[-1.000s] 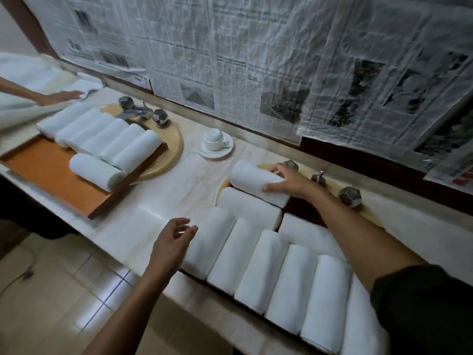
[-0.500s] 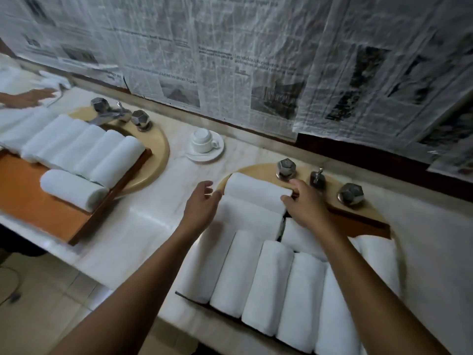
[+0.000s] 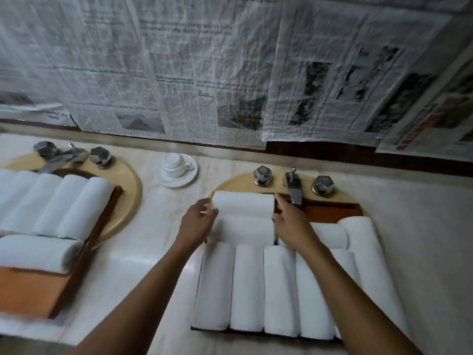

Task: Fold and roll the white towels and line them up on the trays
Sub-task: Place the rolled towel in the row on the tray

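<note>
A rolled white towel (image 3: 243, 203) lies crosswise at the far end of the right wooden tray (image 3: 330, 210). My left hand (image 3: 198, 222) touches its left end and my right hand (image 3: 290, 221) its right end, fingers spread, not clearly gripping. A second crosswise roll (image 3: 243, 230) lies just nearer. Several rolled towels (image 3: 279, 290) stand side by side along the tray's near part, with another roll (image 3: 330, 235) behind my right wrist. The left tray (image 3: 28, 290) holds several rolled towels (image 3: 58, 203) and one crosswise roll (image 3: 38, 252).
Both trays rest over sinks in a marble counter (image 3: 153, 242). A faucet (image 3: 294, 188) with two knobs stands just beyond the right tray, another faucet (image 3: 64, 156) beyond the left. A white cup on a saucer (image 3: 176, 167) sits between them. Newspaper covers the wall.
My left hand came from the tray's near left corner up to the far towel's left end. My right hand slid to its right end. The view shifted right; the other person's hand left it.
</note>
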Motion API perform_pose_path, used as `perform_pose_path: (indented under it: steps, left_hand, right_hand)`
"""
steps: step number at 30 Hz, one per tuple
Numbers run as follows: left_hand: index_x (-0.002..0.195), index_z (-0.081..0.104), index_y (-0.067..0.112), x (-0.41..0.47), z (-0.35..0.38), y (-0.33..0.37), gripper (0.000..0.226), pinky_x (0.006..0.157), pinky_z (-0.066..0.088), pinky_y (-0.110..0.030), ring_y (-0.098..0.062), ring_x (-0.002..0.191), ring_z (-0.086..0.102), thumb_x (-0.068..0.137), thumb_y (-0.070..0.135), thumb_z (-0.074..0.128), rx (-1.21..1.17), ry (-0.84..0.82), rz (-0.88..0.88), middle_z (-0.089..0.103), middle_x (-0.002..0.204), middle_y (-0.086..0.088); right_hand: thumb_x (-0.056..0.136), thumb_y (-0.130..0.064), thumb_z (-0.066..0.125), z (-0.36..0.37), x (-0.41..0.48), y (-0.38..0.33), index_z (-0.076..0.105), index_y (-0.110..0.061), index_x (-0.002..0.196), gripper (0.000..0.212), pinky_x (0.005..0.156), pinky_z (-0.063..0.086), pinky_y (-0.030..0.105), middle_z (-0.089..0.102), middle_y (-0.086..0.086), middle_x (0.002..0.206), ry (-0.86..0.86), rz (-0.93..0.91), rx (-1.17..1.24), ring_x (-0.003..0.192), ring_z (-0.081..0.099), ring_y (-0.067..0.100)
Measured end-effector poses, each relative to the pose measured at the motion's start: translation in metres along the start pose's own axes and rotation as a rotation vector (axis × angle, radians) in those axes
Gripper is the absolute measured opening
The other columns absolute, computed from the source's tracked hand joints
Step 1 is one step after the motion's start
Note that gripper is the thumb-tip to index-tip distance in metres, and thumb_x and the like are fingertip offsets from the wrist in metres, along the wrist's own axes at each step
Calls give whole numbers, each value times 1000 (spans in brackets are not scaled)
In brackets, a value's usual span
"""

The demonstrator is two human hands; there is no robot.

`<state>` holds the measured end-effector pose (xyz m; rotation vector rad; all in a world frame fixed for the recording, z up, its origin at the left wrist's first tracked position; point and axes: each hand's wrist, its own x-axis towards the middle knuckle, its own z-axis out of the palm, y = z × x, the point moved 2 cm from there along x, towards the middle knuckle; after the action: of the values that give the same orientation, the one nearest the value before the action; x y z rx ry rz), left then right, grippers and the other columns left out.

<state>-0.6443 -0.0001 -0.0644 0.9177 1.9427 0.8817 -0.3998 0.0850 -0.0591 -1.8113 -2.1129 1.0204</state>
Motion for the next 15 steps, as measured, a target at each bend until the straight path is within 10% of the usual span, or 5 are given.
perform_pose_path:
  steps: [3,8,15]
  left_hand:
    - [136,56,29,-16,-9,-24,40,77,46,-24,-13,105,63,98,39,62,-33,21,-29,64,124,2]
    - [135,54,29,-51,-10,-87,45,90,46,-37,-19,111,63,96,48,63,-107,-21,-119,63,126,-1]
    - [111,64,42,-109,19,-92,29,86,55,-43,-7,96,70,109,46,36,-242,-243,-197,74,101,18]
  right_hand:
    - [103,-23,56,-19,-41,31,42,-26,154,53,110,45,40,56,1,146,240,78,162,132,53,21]
    - [101,-26,58,-54,-121,120,56,-11,140,42,107,44,48,59,16,138,641,345,81,126,54,36]
    - [112,-33,35,-58,-166,189,35,-1,155,54,118,23,32,38,13,159,389,636,392,145,37,30]
